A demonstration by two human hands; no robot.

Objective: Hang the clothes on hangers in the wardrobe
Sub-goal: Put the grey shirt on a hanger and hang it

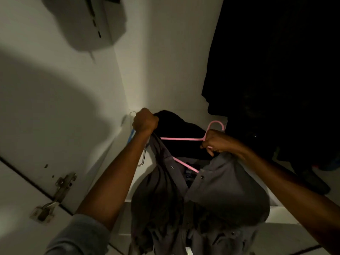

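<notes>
Grey cloth, soft and creased, makes up the shirt, which hangs low in the centre of the view, about 6 o'clock from the hands; its collar gapes open, small dark buttons run down the placket, and a dark label shows inside the neck; a thin pink hanger of smooth rod sits partly inside the collar, its curved hook rising toward 1 o'clock. The left hand is clenched on the shirt's shoulder at 10 o'clock, grasping the fabric; the right hand pinches the hanger's neck at 2 o'clock, with shirt cloth bunched just under it. Behind the hanger lies a black garment on the white wardrobe floor; dark clothes hang at 2 o'clock; a wire hanger leans by the left wrist; a metal hinge sits on the panel at 8 o'clock.
</notes>
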